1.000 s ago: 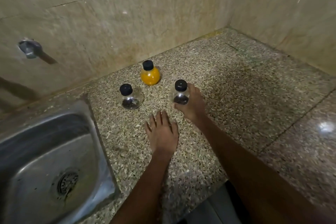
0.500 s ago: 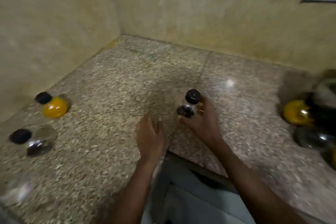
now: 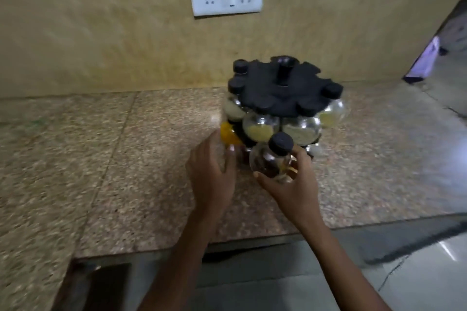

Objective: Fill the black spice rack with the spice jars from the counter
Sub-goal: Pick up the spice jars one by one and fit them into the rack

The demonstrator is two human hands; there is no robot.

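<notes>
Delivery step, viewed from the head camera. The right hand [image 3: 290, 184] is gripping a round clear glass spice jar with a black screw cap and dark contents [image 3: 271, 163], fingers and thumb curled round its bulb, and is holding it clear of the counter just in front of the black round two-tier plastic spice rack [image 3: 283, 88], at the height of the rack's lower tier. The left hand [image 3: 214, 171] is reaching, fingers loosely extended and holding nothing, toward the rack's front left side; whether its fingertips are touching the rack is uncertain, since motion blur is softening that area. The rack is standing on the speckled brown granite counter [image 3: 126, 159], near the beige tiled wall [image 3: 101, 33] behind it, and most visible slots of its upper tier are already holding jars. The next move probably calls for finding a free notch, perhaps by turning the rack with the left hand, then sliding the jar's neck in from outside. Open counter is lying to the left of the rack and in front of it as far as the counter's front edge; behind the rack the wall is limiting room, so approach from the front appears easiest.
</notes>
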